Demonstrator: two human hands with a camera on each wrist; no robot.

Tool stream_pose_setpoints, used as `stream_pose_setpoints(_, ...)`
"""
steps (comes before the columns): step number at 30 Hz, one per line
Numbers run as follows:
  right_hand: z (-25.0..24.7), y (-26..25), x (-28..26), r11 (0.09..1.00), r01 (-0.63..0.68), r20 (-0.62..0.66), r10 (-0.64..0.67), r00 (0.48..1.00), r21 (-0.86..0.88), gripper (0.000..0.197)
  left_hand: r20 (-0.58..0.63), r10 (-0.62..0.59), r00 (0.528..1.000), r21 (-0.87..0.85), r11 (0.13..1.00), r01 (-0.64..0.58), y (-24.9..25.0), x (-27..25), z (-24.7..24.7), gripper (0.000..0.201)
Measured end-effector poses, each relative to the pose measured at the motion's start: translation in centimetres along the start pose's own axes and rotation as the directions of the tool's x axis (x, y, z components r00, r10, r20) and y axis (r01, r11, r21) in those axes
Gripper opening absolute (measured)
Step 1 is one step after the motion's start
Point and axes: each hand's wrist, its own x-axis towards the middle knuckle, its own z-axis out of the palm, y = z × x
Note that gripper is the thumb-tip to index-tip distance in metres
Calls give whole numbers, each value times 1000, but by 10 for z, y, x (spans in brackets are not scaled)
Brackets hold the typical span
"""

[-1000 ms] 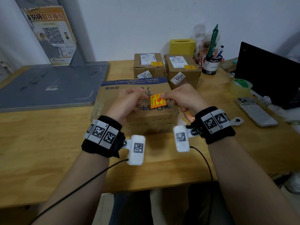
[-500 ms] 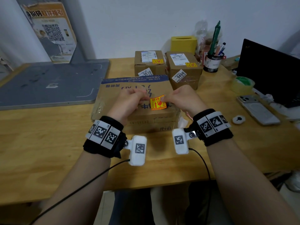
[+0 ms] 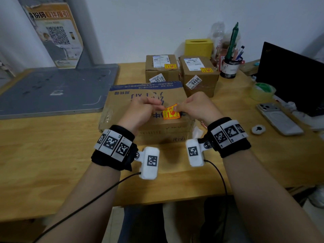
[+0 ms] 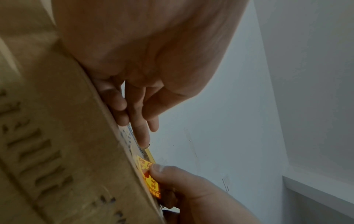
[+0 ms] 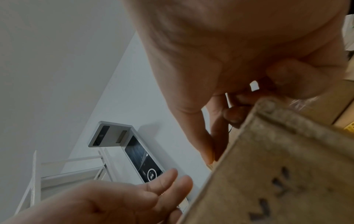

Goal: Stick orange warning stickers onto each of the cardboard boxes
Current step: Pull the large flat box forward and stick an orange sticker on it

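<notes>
Orange sticker [image 3: 171, 112] lies on the big box [image 3: 122, 102], pinched by right hand [image 3: 196, 109]; left hand [image 3: 140, 111] loosely curled beside it.

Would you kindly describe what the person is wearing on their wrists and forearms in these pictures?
Both forearms are bare, with no sleeves. Each wrist carries a black fabric band topped with white tiles printed with black square markers. A white rectangular camera module, also marker-printed, hangs off each band, trailing a thin black cable.

Sticker [image 3: 171, 112] lowered onto large box [image 3: 145, 95] — left hand [image 3: 140, 111] released.
</notes>
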Motion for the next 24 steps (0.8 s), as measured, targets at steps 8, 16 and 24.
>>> stream_pose_setpoints(8, 2, 0, 1, 999, 11, -9, -11, 1000, -33, 38, 39, -42, 998, 2, 999, 42, 4, -1, 0, 32)
stream_pose_setpoints(16, 2, -1, -1, 995, 18, -8, -19, 1000, -103, 30, 4, -76, 997, 26, 997, 76, 7, 3, 5, 35)
stream_pose_setpoints(24, 1, -5, -5, 960, 37, -3, -39, 999, -278, 27, 24, -79, 997, 65, 995, 78, 7, 1, 2, 33)
